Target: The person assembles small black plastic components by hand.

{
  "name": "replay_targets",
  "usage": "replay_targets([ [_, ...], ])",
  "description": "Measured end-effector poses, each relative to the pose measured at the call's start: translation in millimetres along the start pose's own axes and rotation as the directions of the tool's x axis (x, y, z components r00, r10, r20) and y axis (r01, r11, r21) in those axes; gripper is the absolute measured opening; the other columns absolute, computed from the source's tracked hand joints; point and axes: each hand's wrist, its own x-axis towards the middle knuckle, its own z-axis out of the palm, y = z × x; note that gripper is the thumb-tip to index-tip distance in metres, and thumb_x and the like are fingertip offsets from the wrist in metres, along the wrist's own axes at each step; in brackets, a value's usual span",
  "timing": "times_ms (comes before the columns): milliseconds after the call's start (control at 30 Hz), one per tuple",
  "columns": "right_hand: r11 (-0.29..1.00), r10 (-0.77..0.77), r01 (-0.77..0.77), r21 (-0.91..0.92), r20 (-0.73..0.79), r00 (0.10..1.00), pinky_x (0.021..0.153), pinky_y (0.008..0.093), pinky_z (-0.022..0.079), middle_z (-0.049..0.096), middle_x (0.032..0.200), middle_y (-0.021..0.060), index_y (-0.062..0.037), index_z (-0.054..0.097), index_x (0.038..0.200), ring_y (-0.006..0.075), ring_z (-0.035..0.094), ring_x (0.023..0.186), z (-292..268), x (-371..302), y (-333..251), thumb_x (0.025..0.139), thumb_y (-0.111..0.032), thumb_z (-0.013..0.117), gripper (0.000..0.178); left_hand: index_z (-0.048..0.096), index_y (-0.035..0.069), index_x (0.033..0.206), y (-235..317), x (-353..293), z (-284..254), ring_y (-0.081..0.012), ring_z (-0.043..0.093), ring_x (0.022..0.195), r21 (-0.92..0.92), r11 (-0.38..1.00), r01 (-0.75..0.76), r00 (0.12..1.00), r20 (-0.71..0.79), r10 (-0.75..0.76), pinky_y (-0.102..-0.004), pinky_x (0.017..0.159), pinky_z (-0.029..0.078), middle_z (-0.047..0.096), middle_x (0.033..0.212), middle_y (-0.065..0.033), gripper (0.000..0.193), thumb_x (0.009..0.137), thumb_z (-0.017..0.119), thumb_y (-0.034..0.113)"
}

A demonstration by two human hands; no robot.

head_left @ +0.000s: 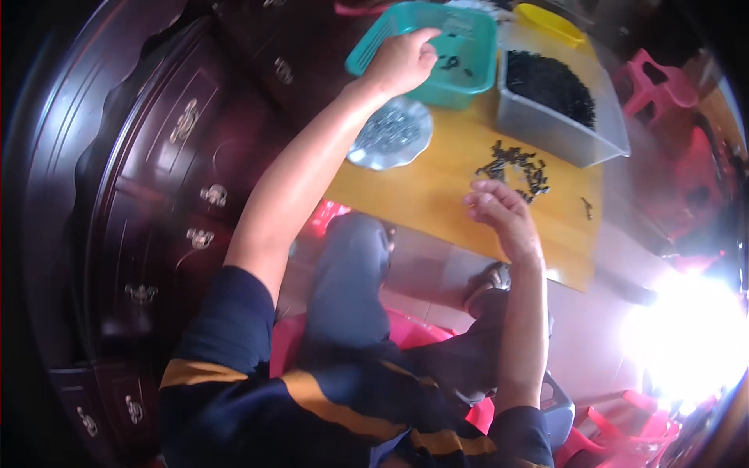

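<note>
My left hand (402, 64) is over the near left side of a green plastic basket (476, 92), forefinger stretched out and thumb apart from it, and nothing shows between them. A few small black pieces (450, 62) lie in the basket below. My right hand (505, 217) is above the yellow tabletop (425, 187), thumb and fingertips pinched together; whatever is in the pinch is too small to make out. Just beyond it a loose pile of small black parts (534, 173) is spread on the table. A white scalloped plate (422, 146) heaped with small silvery pieces (388, 129) sits under my left forearm.
At the back right stands a clear plastic bin (546, 144) full of black parts (550, 82), with a yellow container (550, 23) behind it. One stray black part (587, 207) lies near the right edge. Dark wooden cabinets (168, 187) line the left; pink stools (655, 86) stand at right.
</note>
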Motion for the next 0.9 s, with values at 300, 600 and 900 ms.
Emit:
replay_targets([
  [300, 0.999, -0.031, 0.031, -0.023, -0.001, 1.000, 0.087, 0.0263, 0.054, 0.072, 0.108, 0.0063, -0.0047, 0.063, 0.126, 0.0112, 0.068, 0.092, -11.5, -2.0, -4.5, 0.103, -0.016, 0.060, 0.026, 0.073, 0.003, 0.110, -75.1, -188.7, -65.1, -0.0060, 0.062, 0.067, -0.634, 0.640, 0.434, 0.746, -0.146, -0.650, -0.0196, 0.058, 0.049, 0.072, 0.088, -0.0032, 0.021, 0.098, 0.071, 0.020],
  [600, 0.987, -0.101, 0.130, -0.091, 0.278, 0.955, 0.080, 0.0319, 0.050, 0.070, 0.091, 0.0110, 0.0002, 0.063, 0.103, 0.0192, 0.065, 0.083, -27.5, -1.7, 11.7, 0.092, -0.038, 0.076, 0.041, 0.077, 0.013, 0.098, -204.2, -389.8, -43.6, -0.0257, 0.075, 0.089, 0.298, 0.554, 0.777, 0.501, 0.240, -0.832, -0.0392, 0.081, 0.058, 0.075, 0.094, -0.0133, 0.022, 0.080, 0.073, 0.025],
  [900, 0.990, -0.141, 0.122, 0.074, 0.642, 0.753, 0.058, 0.0336, 0.051, 0.069, 0.078, 0.0167, 0.0001, 0.065, 0.095, 0.0230, 0.065, 0.063, -21.0, 15.2, 5.8, 0.091, -0.023, 0.075, 0.025, 0.073, 0.004, 0.112, -238.4, -436.6, -11.2, -0.0369, 0.070, 0.109, 0.685, 0.457, 0.567, 0.273, 0.367, -0.889, -0.0489, 0.093, 0.057, 0.073, 0.115, -0.0197, 0.034, 0.090, 0.056, 0.022],
])
